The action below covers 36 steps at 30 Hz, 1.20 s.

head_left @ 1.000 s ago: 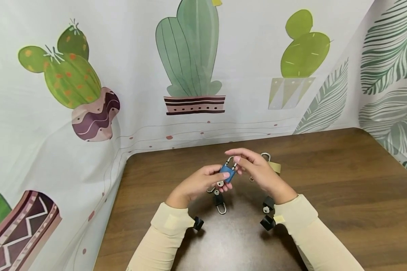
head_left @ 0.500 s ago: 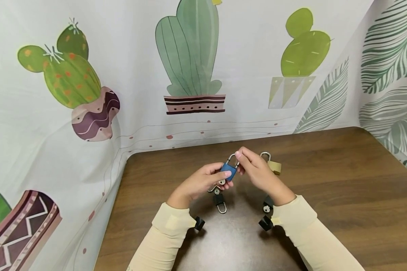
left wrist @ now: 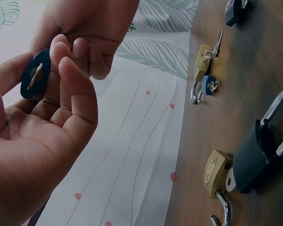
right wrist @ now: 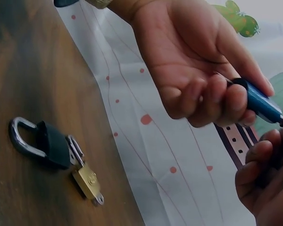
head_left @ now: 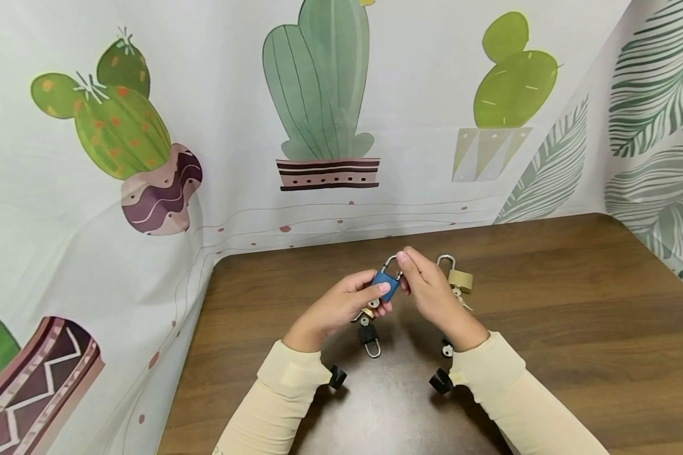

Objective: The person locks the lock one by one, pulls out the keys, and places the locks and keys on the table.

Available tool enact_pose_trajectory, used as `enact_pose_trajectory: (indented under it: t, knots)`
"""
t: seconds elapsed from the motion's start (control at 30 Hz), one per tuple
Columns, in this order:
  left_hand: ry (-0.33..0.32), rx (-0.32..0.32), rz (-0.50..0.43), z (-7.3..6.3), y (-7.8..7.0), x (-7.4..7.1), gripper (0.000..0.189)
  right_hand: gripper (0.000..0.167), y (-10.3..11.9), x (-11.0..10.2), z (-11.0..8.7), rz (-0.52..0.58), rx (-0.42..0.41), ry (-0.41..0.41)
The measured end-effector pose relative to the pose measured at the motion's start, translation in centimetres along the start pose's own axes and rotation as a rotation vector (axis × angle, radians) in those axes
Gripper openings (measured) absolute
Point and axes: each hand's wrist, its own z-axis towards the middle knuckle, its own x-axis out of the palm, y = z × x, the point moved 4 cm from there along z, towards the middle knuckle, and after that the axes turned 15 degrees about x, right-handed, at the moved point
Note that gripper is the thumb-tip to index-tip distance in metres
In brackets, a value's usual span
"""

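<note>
Above the table, my left hand (head_left: 341, 306) holds a blue padlock (head_left: 386, 284) by its body, thumb across the front. My right hand (head_left: 429, 287) pinches the top of its silver shackle. I cannot tell whether the shackle is locked. A key (left wrist: 36, 77) sits in the padlock's underside in the left wrist view. Below my left hand lie a black padlock (head_left: 369, 333) with a key and a brass padlock (right wrist: 87, 181), partly hidden in the head view. Beyond my right hand lies another brass padlock (head_left: 461, 280) with keys; beside it is a small blue padlock (left wrist: 208, 85).
Another black padlock with a key (head_left: 447, 349) lies by my right wrist, partly covered. Black wrist cameras (head_left: 337, 377) jut inward from both sleeves. The brown wooden table (head_left: 558, 328) ends at a cactus-print cloth (head_left: 233, 126) behind it.
My right hand's straight index finger has curled in, and its fingertips now pinch the shackle. That wrist has shifted slightly left, uncovering the brass padlock's keys. The left hand barely moved.
</note>
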Motion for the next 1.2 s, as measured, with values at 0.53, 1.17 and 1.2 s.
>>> enact_pose_trajectory:
  t: [0.53,1.17,1.2]
  knots:
    - [-0.04,0.065,-0.011,0.1,-0.4,0.6,0.027,0.036,0.3,0.8,-0.5,0.051,0.03,-0.048]
    - [-0.056,0.079,0.033,0.1,-0.6,0.7,0.031,0.04,-0.3,1.7,-0.8,0.082,0.065,-0.083]
    - [-0.057,0.079,0.034,0.1,-0.6,0.7,0.031,0.039,-0.4,1.7,-0.8,0.077,0.063,-0.083]
